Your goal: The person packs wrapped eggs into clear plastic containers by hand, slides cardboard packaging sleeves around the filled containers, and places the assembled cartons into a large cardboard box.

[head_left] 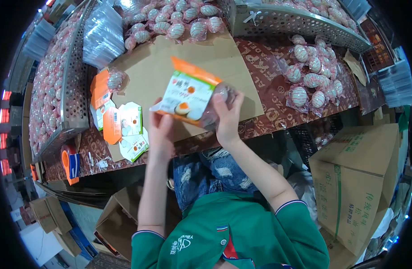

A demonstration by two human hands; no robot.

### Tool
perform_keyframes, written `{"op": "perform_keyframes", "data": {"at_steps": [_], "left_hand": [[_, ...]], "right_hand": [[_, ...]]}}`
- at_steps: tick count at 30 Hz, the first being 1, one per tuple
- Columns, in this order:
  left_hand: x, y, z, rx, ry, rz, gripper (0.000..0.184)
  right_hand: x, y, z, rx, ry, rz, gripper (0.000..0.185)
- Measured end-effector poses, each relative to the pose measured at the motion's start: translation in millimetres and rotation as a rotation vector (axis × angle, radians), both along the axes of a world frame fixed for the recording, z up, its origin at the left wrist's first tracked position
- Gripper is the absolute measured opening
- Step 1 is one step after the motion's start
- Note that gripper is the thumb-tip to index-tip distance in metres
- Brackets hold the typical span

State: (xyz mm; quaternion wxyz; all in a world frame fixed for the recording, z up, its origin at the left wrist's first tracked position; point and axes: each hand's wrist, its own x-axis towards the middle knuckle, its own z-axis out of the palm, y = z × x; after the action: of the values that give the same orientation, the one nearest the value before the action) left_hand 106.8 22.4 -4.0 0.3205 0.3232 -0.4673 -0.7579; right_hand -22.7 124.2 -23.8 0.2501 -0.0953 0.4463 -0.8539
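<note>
Above the cardboard sheet I hold an egg pack, a printed sleeve [188,96] in white, green and orange around a clear plastic egg tray [209,117]. My left hand [162,127] grips the sleeve's lower left corner, slightly blurred. At the other end, my right hand [227,114] has its fingers round the clear tray where it sticks out of the sleeve. Whether eggs sit inside is hidden. Flat printed sleeves [130,120] lie to the left of my left hand. Beyond them rests a single wrapped egg [116,80].
Wrapped eggs are heaped at the back [177,22] and on the right [311,74]. Perforated metal trays [73,89] of eggs border the table. Stacked clear plastic trays [104,36] stand back left. An orange-and-blue tape dispenser [71,166] lies front left; a large carton [349,179] stands right.
</note>
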Motion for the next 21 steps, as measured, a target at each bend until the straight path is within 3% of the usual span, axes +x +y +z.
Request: {"op": "perform_keyframes", "data": {"at_steps": [1,2,4,5,7,8,10,11,12,14,15,20,21], "left_hand": [[-12.6,13.7,-2.3,0.01,-0.094,0.085,0.068],[-20.9,16.6,0.3,0.008,-0.018,0.164,0.073],[-23.0,9.9,10.2,-0.19,0.077,0.11,0.082],[-20.4,7.7,21.3,-0.271,0.089,0.019,0.095],[-16.9,-9.3,26.1,-0.54,-0.02,-0.168,0.104],[-19.0,-8.2,36.7,-0.648,-0.134,-0.202,0.107],[-34.3,-2.0,39.3,-0.61,0.172,-0.228,0.104],[-37.3,4.6,37.2,-0.62,0.194,-0.116,0.086],[-37.2,3.0,25.9,-0.615,0.189,-0.116,0.086],[-39.3,-2.0,-10.4,-0.842,0.312,-0.028,0.067],[-42.9,0.8,-20.8,-0.846,0.223,0.041,0.059],[-41.8,0.8,-29.7,-0.635,0.27,0.001,0.069],[-40.8,5.7,-16.9,-0.484,0.294,-0.045,0.073]], "right_hand": [[4.2,-1.9,-3.2,0.053,0.112,-0.003,0.054],[3.8,-0.8,-6.1,0.035,0.162,0.061,0.058],[-19.6,10.1,3.7,0.167,0.18,0.24,0.069],[-37.3,8.4,-2.0,0.179,0.245,0.208,0.08],[-65.2,8.7,34.7,-0.047,0.448,0.197,0.08],[-67.7,1.9,46.6,-0.121,0.588,0.187,0.063],[-49.3,0.6,65.8,-0.057,0.601,0.372,0.043],[-45.2,-5.9,53.7,-0.085,0.673,0.263,0.031],[-43.6,-5.6,45.7,-0.081,0.667,0.265,0.031],[-42.8,-4.8,31.5,-0.157,0.719,0.213,0.029],[-45.3,-3.3,15.3,-0.103,0.79,0.211,0.027],[-46.3,-11.5,12.1,-0.172,0.679,0.247,0.027],[-46.0,-11.9,12.6,-0.196,0.65,0.252,0.027]]}}
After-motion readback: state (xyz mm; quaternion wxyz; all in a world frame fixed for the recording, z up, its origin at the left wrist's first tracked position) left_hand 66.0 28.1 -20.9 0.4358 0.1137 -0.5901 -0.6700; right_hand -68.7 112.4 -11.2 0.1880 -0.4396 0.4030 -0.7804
